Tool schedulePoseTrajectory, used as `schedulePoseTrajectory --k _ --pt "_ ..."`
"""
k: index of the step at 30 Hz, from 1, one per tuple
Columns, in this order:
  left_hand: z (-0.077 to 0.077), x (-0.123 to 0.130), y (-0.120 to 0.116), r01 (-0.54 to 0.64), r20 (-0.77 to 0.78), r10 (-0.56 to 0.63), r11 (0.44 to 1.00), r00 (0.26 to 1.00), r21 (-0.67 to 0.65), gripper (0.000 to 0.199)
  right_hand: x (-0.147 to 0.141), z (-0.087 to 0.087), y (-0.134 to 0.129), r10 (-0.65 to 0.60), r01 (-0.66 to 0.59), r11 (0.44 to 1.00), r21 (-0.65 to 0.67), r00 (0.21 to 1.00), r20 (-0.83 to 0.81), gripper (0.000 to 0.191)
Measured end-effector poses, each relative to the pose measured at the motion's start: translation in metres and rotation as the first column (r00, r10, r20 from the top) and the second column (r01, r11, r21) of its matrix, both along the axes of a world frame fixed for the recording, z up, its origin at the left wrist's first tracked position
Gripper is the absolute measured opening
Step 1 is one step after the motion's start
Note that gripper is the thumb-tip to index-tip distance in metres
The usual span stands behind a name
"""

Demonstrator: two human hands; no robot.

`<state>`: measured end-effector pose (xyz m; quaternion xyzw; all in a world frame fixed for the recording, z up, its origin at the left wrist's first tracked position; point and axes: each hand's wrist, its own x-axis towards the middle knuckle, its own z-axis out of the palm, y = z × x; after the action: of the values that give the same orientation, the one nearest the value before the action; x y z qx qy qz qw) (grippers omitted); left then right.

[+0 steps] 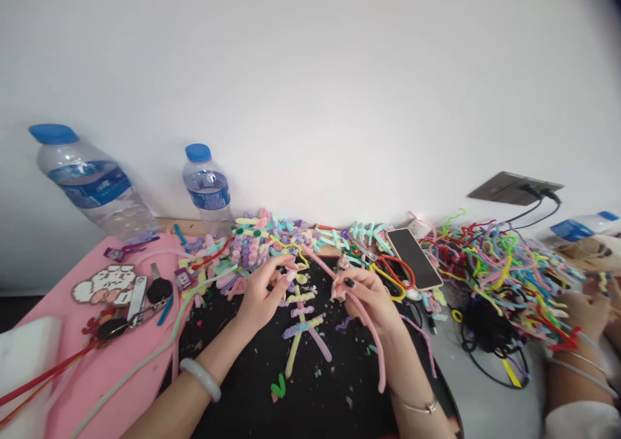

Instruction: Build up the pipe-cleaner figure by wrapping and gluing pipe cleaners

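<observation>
My right hand (366,297) pinches a long pink fuzzy stem (376,345) that hangs down past the wrist and also runs up to the left. My left hand (266,291) is raised beside it with thumb and fingertips pressed together; what lies between them is too small to name. Between and below both hands, a figure of twisted pastel stems (301,316) lies on the black mat (242,387). A small green piece (278,386) rests below it, among scattered fluff.
Two water bottles (92,183) (207,187) stand at the left. Red and yellow scissors (395,274) and a phone (414,259) lie right of centre. A tangled stem pile (504,258) and another person's hands (589,306) are at the right. Keys (158,290) lie on the pink surface (121,374).
</observation>
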<state>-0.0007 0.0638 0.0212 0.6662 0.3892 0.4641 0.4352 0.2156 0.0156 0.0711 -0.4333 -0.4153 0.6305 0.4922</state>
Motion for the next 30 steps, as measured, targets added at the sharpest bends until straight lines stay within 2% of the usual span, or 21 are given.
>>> schedulePoseTrajectory --k 4,9,12,14,18,21,25,30 --pt "-0.004 0.006 -0.005 0.033 0.077 -0.026 0.995 0.997 -0.095 0.024 -0.004 -0.025 -0.007 0.058 -0.067 0.996 -0.06 0.989 -0.138 0.03" --pt "-0.005 0.008 -0.004 0.02 0.02 -0.017 0.99 1.0 -0.138 0.023 -0.009 -0.029 -0.009 0.047 -0.055 0.998 -0.028 0.974 -0.22 0.03" --pt "-0.004 0.007 -0.002 0.012 -0.072 -0.019 0.995 0.997 -0.097 0.022 -0.015 -0.03 -0.009 0.009 -0.009 1.0 0.004 0.982 -0.187 0.03" --pt "-0.003 0.006 -0.002 0.01 -0.11 -0.018 0.997 0.994 -0.071 0.022 -0.019 -0.032 -0.009 -0.059 0.063 0.998 0.027 0.99 -0.125 0.03" --pt "-0.002 0.007 -0.004 -0.007 -0.106 0.001 0.998 0.994 -0.056 0.023 -0.024 -0.035 -0.008 -0.196 0.198 0.977 0.085 0.98 -0.027 0.029" --pt "-0.002 0.008 -0.005 -0.064 -0.064 0.06 0.996 0.996 -0.065 0.026 -0.024 -0.035 -0.006 -0.258 0.256 0.956 0.143 0.966 -0.005 0.029" --pt "-0.003 0.009 -0.005 -0.075 0.015 0.077 0.992 0.997 -0.102 0.03 -0.022 -0.036 -0.004 -0.288 0.292 0.944 0.152 0.957 -0.046 0.025" --pt "-0.001 0.01 -0.008 -0.041 -0.016 0.04 0.996 0.999 -0.076 0.032 -0.021 -0.039 -0.003 -0.28 0.29 0.947 0.142 0.956 -0.086 0.023"
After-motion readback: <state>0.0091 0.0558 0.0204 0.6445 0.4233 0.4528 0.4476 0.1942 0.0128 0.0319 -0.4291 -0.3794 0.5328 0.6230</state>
